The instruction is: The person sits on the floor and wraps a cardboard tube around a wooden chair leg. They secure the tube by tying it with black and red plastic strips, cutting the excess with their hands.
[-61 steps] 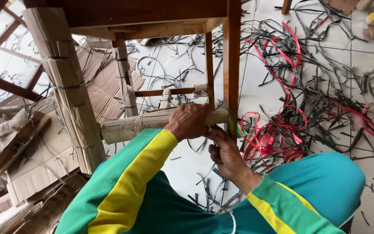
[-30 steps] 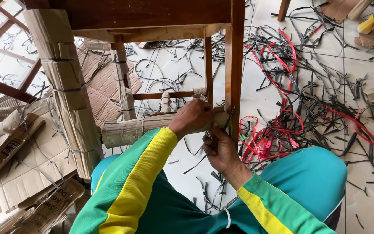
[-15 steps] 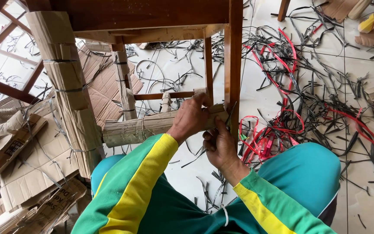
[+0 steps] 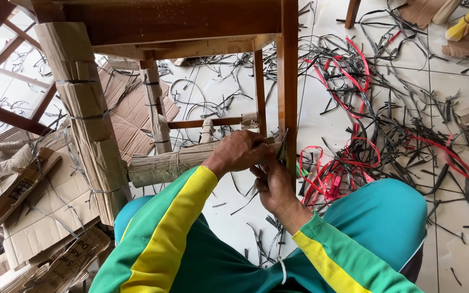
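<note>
A wooden chair stands over a tiled floor, and its right front leg [image 4: 287, 81] is bare wood. A low rung wrapped in cardboard [image 4: 161, 165] runs from that leg to the left. My left hand [image 4: 239, 153] is closed over the right end of this wrapped rung, right at the leg. Just below it, my right hand [image 4: 271, 183] pinches a small dark pointed thing [image 4: 282, 147] against the leg; what it is I cannot tell. The thick left leg [image 4: 85, 116] is wrapped in cardboard bound with thin straps.
Black and red cut plastic straps [image 4: 354, 125] litter the floor to the right. Flattened cardboard pieces [image 4: 39, 217] are piled at the left. A second wrapped leg [image 4: 156, 111] and a thin back rung [image 4: 202, 123] lie behind. My teal-clad knee [image 4: 375, 217] is at lower right.
My left hand has slid right along the wrapped rung to the bare leg. My right hand has risen and closed in beneath it.
</note>
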